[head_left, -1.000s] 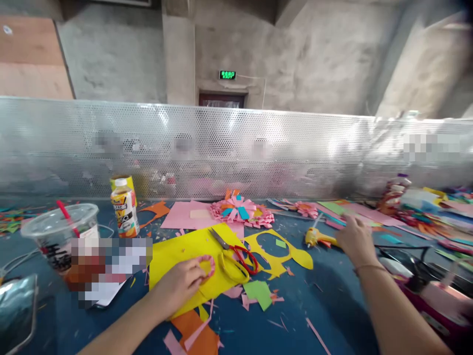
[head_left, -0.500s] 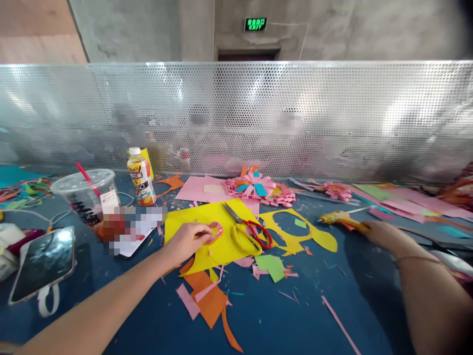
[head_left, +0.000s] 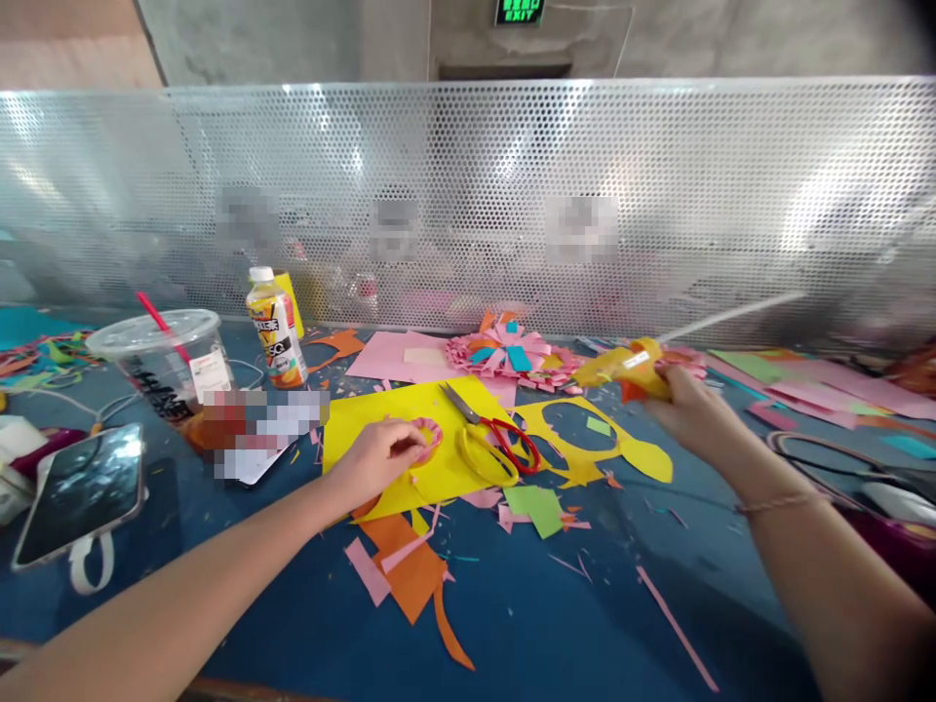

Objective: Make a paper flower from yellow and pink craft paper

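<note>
My left hand pinches the pink ring flat on the yellow sheet, mid-table. My right hand is wrapped around the glue gun, lifted off the table, nozzle pointing left toward the ring; its long axis runs left-right. Scissors lie between them.

Both forearms are bare, with no sleeves showing anywhere along them. The right wrist wears a thin bracelet, a slim cord-like band sitting just behind the right hand. The left hand and its wrist carry nothing. Neither hand is gloved.
</note>
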`<state>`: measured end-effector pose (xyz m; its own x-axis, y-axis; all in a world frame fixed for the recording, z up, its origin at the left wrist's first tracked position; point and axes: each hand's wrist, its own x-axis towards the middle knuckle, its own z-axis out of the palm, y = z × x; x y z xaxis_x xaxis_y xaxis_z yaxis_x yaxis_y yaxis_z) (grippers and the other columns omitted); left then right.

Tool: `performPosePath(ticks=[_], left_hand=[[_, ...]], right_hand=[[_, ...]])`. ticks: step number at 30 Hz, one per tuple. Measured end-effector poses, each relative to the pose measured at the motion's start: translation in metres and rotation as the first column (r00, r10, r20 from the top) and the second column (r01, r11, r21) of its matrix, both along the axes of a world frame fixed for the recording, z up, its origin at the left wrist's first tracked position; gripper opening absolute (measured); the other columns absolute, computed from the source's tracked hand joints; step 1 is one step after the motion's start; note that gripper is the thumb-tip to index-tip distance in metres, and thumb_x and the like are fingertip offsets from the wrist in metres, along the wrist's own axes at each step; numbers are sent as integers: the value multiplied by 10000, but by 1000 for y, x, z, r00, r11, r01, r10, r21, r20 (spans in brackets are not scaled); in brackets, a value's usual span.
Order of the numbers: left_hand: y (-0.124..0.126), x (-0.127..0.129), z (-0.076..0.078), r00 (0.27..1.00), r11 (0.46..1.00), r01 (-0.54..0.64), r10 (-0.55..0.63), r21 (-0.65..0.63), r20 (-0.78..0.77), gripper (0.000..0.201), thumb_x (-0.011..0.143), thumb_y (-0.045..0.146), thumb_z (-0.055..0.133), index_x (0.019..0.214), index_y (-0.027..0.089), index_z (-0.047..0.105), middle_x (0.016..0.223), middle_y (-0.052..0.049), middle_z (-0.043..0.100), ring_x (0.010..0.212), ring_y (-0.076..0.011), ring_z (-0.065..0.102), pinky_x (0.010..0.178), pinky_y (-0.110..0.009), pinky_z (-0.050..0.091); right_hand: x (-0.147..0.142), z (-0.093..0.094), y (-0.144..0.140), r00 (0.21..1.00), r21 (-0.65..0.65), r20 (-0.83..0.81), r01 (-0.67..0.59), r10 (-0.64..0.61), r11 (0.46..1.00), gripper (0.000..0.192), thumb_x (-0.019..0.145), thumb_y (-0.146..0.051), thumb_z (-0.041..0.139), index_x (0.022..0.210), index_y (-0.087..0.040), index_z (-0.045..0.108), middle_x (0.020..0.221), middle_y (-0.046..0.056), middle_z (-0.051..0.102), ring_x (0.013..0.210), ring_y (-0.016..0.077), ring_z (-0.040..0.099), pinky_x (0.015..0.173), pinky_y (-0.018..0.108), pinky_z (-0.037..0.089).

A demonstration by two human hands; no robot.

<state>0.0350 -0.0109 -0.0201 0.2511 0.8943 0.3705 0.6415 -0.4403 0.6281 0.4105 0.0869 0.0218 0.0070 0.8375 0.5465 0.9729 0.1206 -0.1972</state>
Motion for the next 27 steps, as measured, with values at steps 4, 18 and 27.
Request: performPosePath(ticks=[4,18,27], left_hand=[[0,4,1,991,999,-15,19,-32,129,157,772,291,512,801,185,624,830,-35,668,754,-152,613,702,-274,485],[-8,18,-2,982,999,-12,21,-50,188,157,768,310,526,798,183,613,800,-30,665,723,-138,615,655,-243,493],[-8,24,-3,989,1000,-5,9,-26,150,137,767,259,528,801,174,630,746,-22,670,641,-117,608,597,-217,483]], right_hand=[[-47,6,-25,971,-164,-151,-208,184,964,167,687,-251,435,840,-206,387,816,100,579,671,194,529,580,293,373],[-73,2,-44,969,-230,9,-238,247,944,398,702,-456,486,963,-164,412,972,136,582,855,266,561,670,322,404],[-98,-13,-54,957,-166,102,-254,273,953,449,721,-527,464,970,-154,439,769,92,606,640,199,569,512,264,356]])
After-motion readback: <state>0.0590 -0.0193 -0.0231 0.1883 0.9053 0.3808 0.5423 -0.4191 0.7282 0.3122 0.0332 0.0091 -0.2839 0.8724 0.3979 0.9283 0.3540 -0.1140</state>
